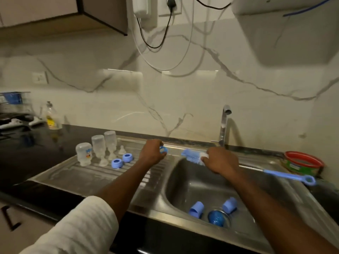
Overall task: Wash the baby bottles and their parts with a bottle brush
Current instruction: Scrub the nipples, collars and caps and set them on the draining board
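Left hand (152,152) pinching blue bottle ring (163,149), right hand (219,160) gripping bottle brush (194,156) near its bristles

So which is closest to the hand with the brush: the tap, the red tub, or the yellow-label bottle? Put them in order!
From the right hand:
1. Tap, just behind it at the sink's back edge.
2. Red-rimmed tub, off to its right on the counter.
3. Yellow-label bottle, far left by the wall.

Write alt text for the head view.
Over a steel sink, the left hand holds a blue bottle ring while the right hand grips a blue bottle brush. Three upturned bottles stand on the drainboard.
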### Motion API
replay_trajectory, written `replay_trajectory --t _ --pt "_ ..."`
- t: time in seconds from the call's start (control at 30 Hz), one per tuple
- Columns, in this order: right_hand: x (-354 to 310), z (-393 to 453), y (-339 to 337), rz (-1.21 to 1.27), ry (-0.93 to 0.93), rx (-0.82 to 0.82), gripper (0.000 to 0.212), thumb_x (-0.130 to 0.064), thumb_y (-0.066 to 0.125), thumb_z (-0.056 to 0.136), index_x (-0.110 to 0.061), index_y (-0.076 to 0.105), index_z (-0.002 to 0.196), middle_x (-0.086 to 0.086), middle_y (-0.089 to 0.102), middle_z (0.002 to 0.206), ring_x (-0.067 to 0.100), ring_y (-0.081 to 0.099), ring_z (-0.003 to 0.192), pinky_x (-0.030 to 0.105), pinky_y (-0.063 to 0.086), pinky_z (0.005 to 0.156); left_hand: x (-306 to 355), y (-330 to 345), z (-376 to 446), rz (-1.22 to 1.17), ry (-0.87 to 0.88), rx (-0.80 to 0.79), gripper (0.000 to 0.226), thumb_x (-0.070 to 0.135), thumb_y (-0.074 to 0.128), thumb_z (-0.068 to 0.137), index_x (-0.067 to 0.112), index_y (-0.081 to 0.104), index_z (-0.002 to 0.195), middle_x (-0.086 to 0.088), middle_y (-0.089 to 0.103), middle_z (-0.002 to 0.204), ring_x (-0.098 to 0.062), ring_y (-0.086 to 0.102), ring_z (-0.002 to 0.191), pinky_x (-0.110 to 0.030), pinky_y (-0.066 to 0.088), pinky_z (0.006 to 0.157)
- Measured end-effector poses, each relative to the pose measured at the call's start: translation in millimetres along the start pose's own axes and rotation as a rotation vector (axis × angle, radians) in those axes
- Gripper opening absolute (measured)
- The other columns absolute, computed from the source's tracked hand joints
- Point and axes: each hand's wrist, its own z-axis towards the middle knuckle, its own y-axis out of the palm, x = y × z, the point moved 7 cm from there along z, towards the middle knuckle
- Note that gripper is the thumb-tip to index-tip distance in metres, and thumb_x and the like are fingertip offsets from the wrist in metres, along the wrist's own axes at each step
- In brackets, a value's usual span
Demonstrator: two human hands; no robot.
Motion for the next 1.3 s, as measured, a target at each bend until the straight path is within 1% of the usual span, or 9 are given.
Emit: replay_trajectory --t 0.1,0.2,0.37,0.57,0.8,0.9,1.03,1.13,1.3 --pt "-45.8 14.3 -1.2 0.027 -0.015 0.026 0.033 -0.046 0.054 0.095 -0.023 0.067 0.116 0.006 0.068 0.120 0.028 0.066 0.108 0.030 0.040 0.074 -36.6 -22.3 10.7 0.085 -0.079 0.013 0.038 0.038 0.073 0.089 0.014 0.068 0.118 -0.010 0.066 0.118 -0.029 0.060 0.112 -0.037 0.051 0.089" --pt "-82.7 28.2 4.2 0.109 -0.021 0.000 0.038 -0.048 0.051 0.098 -0.022 0.064 0.123 0.007 0.065 0.128 0.029 0.063 0.116 0.032 0.046 0.084 -58.1 -37.4 21.6 0.235 -0.116 0.015 0.036 0.045 0.069 0.090 0.016 0.070 0.112 -0.009 0.069 0.112 -0.029 0.063 0.108 -0.036 0.052 0.081" --pt "-120.6 44.6 14.1 0.180 -0.046 -0.006 0.038 -0.048 0.050 0.099 -0.020 0.063 0.122 0.007 0.066 0.125 0.028 0.063 0.113 0.035 0.048 0.087 -86.3 -37.2 31.6 0.405 -0.197 -0.037 0.039 0.043 0.066 0.091 0.018 0.065 0.121 -0.009 0.065 0.121 -0.029 0.058 0.118 -0.038 0.050 0.089" --pt "-122.9 49.4 28.6 0.188 -0.030 -0.012 0.038 -0.049 0.051 0.099 -0.022 0.063 0.122 0.005 0.066 0.121 0.026 0.063 0.108 0.034 0.045 0.079 -103.2 -19.9 31.8 0.436 -0.224 -0.143 0.039 0.041 0.065 0.092 0.017 0.059 0.122 -0.008 0.061 0.123 -0.028 0.058 0.117 -0.038 0.049 0.093" --pt "-93.7 37.4 38.4 0.214 0.023 -0.012 0.038 -0.050 0.053 0.098 -0.023 0.063 0.122 0.005 0.067 0.121 0.026 0.063 0.109 0.036 0.046 0.083 -110.1 -14.9 34.1 0.410 -0.191 -0.151 0.047 0.050 0.063 0.092 0.016 0.057 0.124 -0.013 0.061 0.126 -0.031 0.054 0.120 -0.046 0.046 0.101" --pt "-63.1 29.8 39.0 0.192 0.063 -0.023 0.039 -0.048 0.053 0.097 -0.020 0.064 0.121 0.009 0.066 0.124 0.030 0.063 0.112 0.036 0.047 0.085 -90.2 -13.9 36.9 0.416 -0.138 -0.107 0.053 0.056 0.062 0.092 0.016 0.057 0.127 -0.015 0.059 0.131 -0.036 0.050 0.128 -0.048 0.044 0.102" --pt "-12.5 19.4 34.0 0.161 0.132 -0.016 0.039 -0.045 0.052 0.096 -0.019 0.065 0.120 0.010 0.067 0.123 0.031 0.063 0.110 0.036 0.046 0.082 -29.6 -2.6 39.4 0.433 0.013 -0.006 0.049 0.052 0.061 0.093 0.018 0.060 0.128 -0.011 0.067 0.122 -0.034 0.057 0.117 -0.045 0.049 0.097" --pt "30.1 9.2 26.8 0.115 0.179 0.001 0.042 -0.049 0.051 0.096 -0.020 0.065 0.123 0.010 0.067 0.124 0.031 0.063 0.110 0.036 0.045 0.080 31.7 22.6 30.2 0.305 0.168 0.024 0.038 0.045 0.064 0.092 0.021 0.063 0.122 -0.005 0.068 0.116 -0.028 0.056 0.111 -0.042 0.050 0.089" --pt "90.4 -9.7 31.2 0.047 0.225 -0.036 0.041 -0.047 0.049 0.099 -0.019 0.064 0.124 0.010 0.066 0.125 0.029 0.063 0.111 0.035 0.047 0.084 115.1 97.3 8.2 0.148 0.231 -0.201 0.025 0.041 0.065 0.090 0.025 0.069 0.108 -0.003 0.067 0.111 -0.024 0.062 0.108 -0.038 0.053 0.090"
